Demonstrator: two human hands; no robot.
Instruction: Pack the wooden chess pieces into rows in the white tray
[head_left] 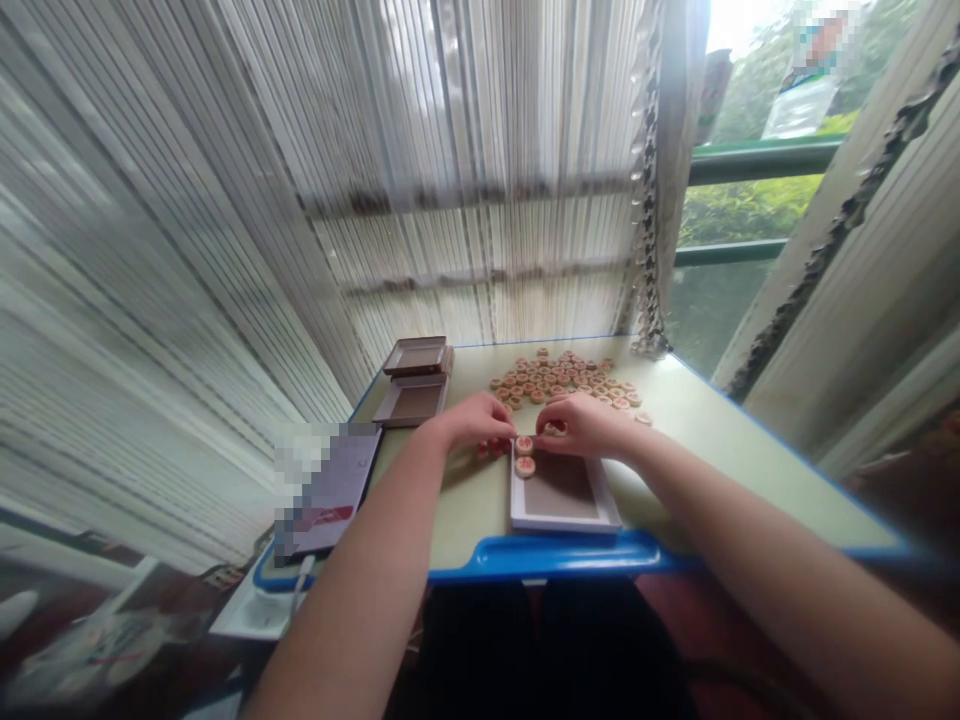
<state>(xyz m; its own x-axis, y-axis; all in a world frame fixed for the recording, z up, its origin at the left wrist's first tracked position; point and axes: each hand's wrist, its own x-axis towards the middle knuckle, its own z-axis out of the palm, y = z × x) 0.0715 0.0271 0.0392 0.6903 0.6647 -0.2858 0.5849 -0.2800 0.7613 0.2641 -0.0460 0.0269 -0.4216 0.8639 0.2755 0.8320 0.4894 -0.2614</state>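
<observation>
An open shallow box (564,523) with a brown inside lies at the table's near edge. Two round Chinese chess pieces (525,467) with red characters sit in a column along its left side. My left hand (480,415) is closed, fingertips together by the box's far left corner; what they grip is hidden. A few red-marked pieces (491,448) lie beneath it, left of the box. Over the far edge my right hand (585,425) curls, thumb and fingers drawn in close to the upper piece (524,444). Whatever this hand pinches cannot be made out.
Many loose chess pieces (559,375) are spread beyond my hands. On the left stand another shallow box (412,402), a brown-framed lid or tray (416,355) and a dark-edged tablet-like device (330,490). A raised blue rim (566,550) borders the table.
</observation>
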